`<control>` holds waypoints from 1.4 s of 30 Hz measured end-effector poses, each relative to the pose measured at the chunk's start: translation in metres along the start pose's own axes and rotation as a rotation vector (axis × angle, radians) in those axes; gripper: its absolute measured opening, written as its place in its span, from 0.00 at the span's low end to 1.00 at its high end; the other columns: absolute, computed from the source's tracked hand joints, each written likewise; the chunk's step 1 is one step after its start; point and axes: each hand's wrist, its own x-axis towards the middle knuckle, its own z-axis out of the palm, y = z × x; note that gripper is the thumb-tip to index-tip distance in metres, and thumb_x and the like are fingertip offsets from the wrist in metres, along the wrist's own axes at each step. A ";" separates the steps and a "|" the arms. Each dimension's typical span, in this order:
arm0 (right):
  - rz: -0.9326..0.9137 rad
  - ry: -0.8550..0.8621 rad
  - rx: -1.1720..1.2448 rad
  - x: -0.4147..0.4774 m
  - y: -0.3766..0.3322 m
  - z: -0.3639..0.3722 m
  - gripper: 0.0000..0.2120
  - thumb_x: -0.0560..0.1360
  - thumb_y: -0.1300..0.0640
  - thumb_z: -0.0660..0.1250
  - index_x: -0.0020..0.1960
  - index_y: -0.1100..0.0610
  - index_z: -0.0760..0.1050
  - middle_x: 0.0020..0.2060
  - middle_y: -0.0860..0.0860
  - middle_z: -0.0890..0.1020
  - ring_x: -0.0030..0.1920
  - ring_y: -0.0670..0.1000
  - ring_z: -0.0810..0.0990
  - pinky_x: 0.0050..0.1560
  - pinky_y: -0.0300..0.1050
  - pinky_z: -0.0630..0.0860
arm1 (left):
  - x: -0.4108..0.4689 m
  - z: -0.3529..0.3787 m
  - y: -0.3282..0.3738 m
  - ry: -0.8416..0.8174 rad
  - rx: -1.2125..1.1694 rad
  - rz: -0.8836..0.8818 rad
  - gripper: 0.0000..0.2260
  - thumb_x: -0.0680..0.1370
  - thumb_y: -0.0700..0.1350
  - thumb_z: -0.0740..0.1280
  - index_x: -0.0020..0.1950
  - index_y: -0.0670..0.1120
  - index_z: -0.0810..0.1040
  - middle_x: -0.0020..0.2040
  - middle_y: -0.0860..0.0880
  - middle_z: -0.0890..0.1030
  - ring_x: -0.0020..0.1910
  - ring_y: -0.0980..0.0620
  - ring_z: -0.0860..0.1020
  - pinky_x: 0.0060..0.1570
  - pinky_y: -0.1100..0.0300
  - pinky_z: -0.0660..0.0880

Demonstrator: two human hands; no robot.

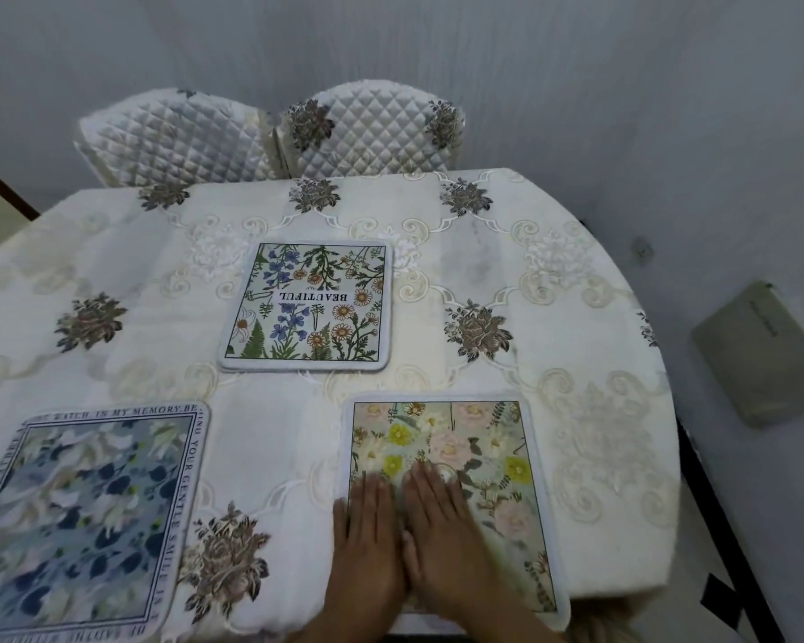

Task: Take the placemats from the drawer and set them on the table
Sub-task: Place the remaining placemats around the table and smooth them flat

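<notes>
Three placemats lie flat on the table (pixel 590 280). A pastel flower placemat (pixel 483 438) sits near the front right edge. My left hand (pixel 367 536) and my right hand (pixel 442 526) rest side by side on its near left part, fingers straight and pointing away from me. A blue flower placemat with a text border (pixel 80 512) lies at the front left. A placemat with wildflowers and the word BEAUTIFUL (pixel 307 306) lies in the middle, farther back.
A cream embroidered tablecloth covers the table. Two quilted chairs (pixel 182 136) (pixel 372 127) stand against the far edge. A greyish flat box (pixel 766 355) lies on the floor to the right. The drawer is out of view.
</notes>
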 end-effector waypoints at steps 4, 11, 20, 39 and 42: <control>0.023 -0.032 -0.024 -0.039 0.004 0.006 0.33 0.77 0.44 0.55 0.76 0.60 0.58 0.76 0.56 0.61 0.76 0.57 0.55 0.70 0.56 0.53 | -0.036 0.005 -0.011 -0.016 0.049 0.001 0.29 0.81 0.55 0.45 0.74 0.37 0.60 0.74 0.36 0.64 0.77 0.43 0.51 0.73 0.44 0.49; 0.087 0.006 -0.076 -0.074 0.087 -0.019 0.33 0.79 0.44 0.50 0.78 0.58 0.46 0.78 0.55 0.50 0.78 0.54 0.46 0.74 0.54 0.49 | -0.049 0.000 -0.022 -0.002 0.044 0.058 0.29 0.82 0.56 0.46 0.78 0.41 0.50 0.78 0.41 0.53 0.78 0.46 0.47 0.75 0.53 0.45; 0.196 -0.028 -0.028 -0.091 0.128 -0.026 0.32 0.79 0.43 0.42 0.78 0.59 0.48 0.77 0.56 0.54 0.77 0.54 0.49 0.74 0.54 0.51 | -0.054 -0.007 -0.036 -0.013 0.012 0.029 0.28 0.82 0.55 0.44 0.78 0.41 0.51 0.79 0.43 0.53 0.78 0.48 0.47 0.74 0.52 0.47; 0.276 0.035 -0.049 0.037 0.146 -0.047 0.34 0.77 0.43 0.42 0.78 0.59 0.43 0.78 0.56 0.47 0.77 0.52 0.42 0.76 0.49 0.43 | 0.111 -0.034 -0.047 0.027 0.093 0.008 0.33 0.79 0.57 0.45 0.77 0.36 0.51 0.77 0.35 0.53 0.77 0.39 0.51 0.75 0.46 0.49; 0.324 -0.073 -0.058 0.042 0.138 -0.062 0.35 0.76 0.43 0.40 0.78 0.60 0.42 0.78 0.58 0.46 0.77 0.55 0.44 0.75 0.51 0.44 | 0.111 -0.043 -0.044 -0.054 0.113 -0.015 0.34 0.78 0.58 0.43 0.77 0.35 0.51 0.77 0.35 0.53 0.76 0.37 0.53 0.74 0.45 0.51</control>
